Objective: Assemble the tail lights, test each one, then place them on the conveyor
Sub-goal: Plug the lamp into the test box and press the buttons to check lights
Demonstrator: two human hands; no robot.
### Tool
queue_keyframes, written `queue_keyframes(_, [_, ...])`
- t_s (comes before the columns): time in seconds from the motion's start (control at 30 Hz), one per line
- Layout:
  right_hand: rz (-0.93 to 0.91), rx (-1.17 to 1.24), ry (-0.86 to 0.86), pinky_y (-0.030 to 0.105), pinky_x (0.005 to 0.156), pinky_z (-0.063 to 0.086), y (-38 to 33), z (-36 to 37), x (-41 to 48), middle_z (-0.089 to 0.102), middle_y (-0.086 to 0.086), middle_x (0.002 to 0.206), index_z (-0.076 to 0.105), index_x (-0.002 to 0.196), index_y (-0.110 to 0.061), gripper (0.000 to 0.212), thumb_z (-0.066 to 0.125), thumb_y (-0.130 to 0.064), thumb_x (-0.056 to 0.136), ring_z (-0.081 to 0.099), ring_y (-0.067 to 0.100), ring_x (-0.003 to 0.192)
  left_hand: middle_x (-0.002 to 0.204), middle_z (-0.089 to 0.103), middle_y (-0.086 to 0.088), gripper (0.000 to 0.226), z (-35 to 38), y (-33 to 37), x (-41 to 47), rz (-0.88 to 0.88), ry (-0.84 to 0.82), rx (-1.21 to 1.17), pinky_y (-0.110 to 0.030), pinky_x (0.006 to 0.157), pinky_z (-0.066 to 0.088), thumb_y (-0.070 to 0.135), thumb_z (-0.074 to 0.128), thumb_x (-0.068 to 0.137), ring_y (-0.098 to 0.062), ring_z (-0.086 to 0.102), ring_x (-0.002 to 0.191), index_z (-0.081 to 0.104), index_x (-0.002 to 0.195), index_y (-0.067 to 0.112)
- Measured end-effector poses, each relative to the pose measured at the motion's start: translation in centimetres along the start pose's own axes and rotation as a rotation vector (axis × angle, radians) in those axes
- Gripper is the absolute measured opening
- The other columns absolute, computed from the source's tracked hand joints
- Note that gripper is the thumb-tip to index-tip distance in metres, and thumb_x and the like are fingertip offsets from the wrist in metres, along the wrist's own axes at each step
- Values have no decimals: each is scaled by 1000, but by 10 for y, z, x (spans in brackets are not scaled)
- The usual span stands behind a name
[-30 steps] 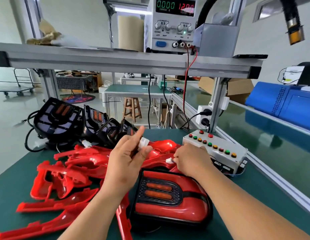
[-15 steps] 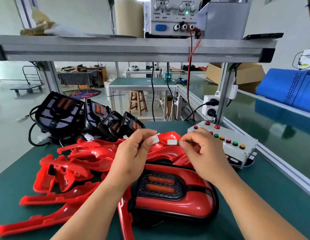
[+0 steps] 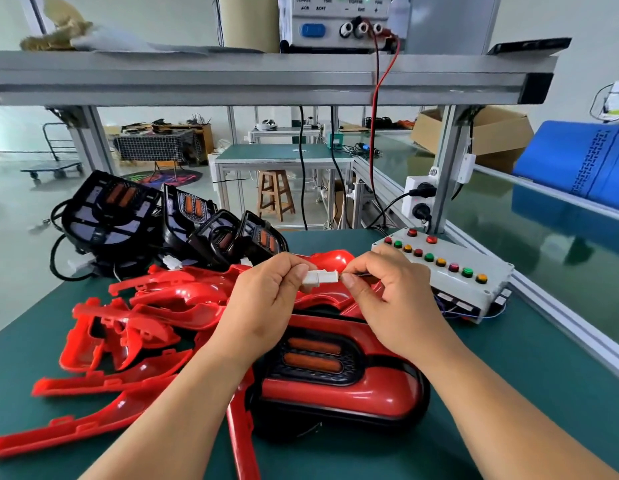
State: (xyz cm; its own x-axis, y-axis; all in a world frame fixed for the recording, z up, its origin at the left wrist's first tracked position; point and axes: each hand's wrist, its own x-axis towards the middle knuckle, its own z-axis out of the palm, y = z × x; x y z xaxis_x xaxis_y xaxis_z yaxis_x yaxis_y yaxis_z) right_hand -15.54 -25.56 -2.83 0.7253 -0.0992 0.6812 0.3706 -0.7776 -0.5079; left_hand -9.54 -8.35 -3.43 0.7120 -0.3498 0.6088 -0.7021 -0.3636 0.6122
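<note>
An assembled tail light [image 3: 339, 382], red lens over a black housing with two orange strips, lies on the green bench in front of me. Above it my left hand [image 3: 266, 299] pinches a white plug connector [image 3: 310, 279]. My right hand [image 3: 387, 299] pinches the mating white connector [image 3: 329, 276] by its wire end. The two connectors touch end to end between my fingertips. To the right sits the grey test box [image 3: 450, 271] with a row of coloured buttons.
Several loose red lens covers [image 3: 135, 320] lie piled at left. Black tail light housings [image 3: 169, 223] with cables stand behind them. A power supply [image 3: 339, 22] sits on the overhead shelf, its red lead hanging down. The green conveyor [image 3: 543, 244] runs along the right.
My hands rose from the bench and came together. The two white connectors, apart before, now meet end to end. The camera tilted down slightly.
</note>
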Motion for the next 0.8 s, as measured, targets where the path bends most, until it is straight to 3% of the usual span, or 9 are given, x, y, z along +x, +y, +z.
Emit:
queue_keyframes(0.43, [57, -46, -48, 39, 88, 30, -3, 0, -1, 46, -18, 74, 60, 78, -33, 17, 66, -23, 90, 47, 4, 79, 83, 68, 16, 16, 0, -2, -2, 39, 40, -60, -5, 70, 42, 40, 45, 92, 3, 62, 83, 60, 93, 41])
queue_keyframes(0.8, [88, 31, -33, 36, 87, 28, -4, -1, -2, 55, -11, 81, 62, 78, -28, 14, 67, -21, 90, 51, 8, 87, 85, 67, 18, 27, 3, 0, -3, 9, 78, -92, -3, 70, 40, 39, 45, 91, 7, 61, 83, 67, 96, 25])
